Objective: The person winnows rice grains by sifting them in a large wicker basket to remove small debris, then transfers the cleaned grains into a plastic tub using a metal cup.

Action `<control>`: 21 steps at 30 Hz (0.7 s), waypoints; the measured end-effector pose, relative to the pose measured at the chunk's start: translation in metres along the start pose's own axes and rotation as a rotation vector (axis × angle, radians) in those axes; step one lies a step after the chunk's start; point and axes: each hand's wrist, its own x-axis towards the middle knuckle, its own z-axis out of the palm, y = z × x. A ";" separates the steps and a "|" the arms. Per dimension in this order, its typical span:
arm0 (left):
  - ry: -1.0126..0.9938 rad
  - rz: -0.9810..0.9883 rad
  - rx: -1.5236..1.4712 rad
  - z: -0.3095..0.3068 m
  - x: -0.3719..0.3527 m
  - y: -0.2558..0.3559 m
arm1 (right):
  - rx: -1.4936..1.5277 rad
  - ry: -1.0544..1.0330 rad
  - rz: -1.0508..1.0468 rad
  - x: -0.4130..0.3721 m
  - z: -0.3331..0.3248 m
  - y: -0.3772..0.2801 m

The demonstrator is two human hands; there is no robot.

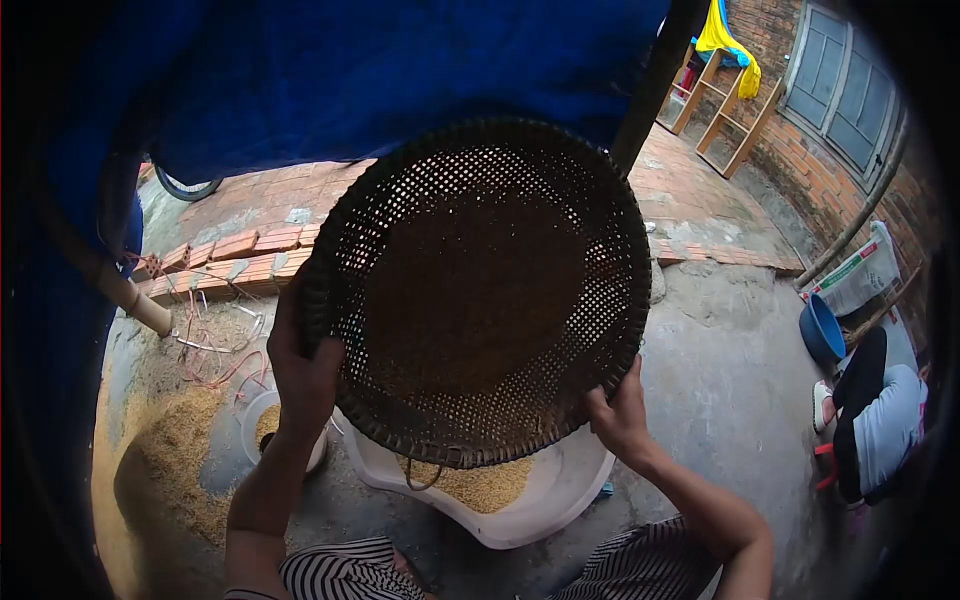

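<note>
A round, dark woven sieve (475, 290) is held up in front of me, tilted so that light shows through the mesh around its edge. The middle of it is dark. My left hand (303, 365) grips its rim at the left, thumb on the near side. At the lower right, my right hand (620, 412) has the rim pinched between thumb and fingers. Below the sieve stands a large white basin (570, 490) with yellow grain (490, 487) in it. A smaller white bucket (252, 425) is partly hidden behind my left forearm.
Loose grain (185, 440) lies on the ground at the left, near a bamboo pole (145, 305). A row of bricks (225, 270) runs behind. Blue tarp (400, 80) hangs above. At the right, a person (885, 425) sits near a blue basin (821, 330).
</note>
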 end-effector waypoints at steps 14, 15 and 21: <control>-0.065 -0.696 -0.211 -0.004 -0.026 -0.080 | -0.075 -0.373 0.526 -0.009 -0.019 -0.004; -0.072 -0.536 -0.144 0.001 -0.020 -0.053 | -0.075 -0.361 0.519 -0.009 -0.019 -0.006; -0.047 0.013 -0.010 0.009 -0.002 -0.012 | 0.092 0.009 -0.004 0.000 -0.014 0.012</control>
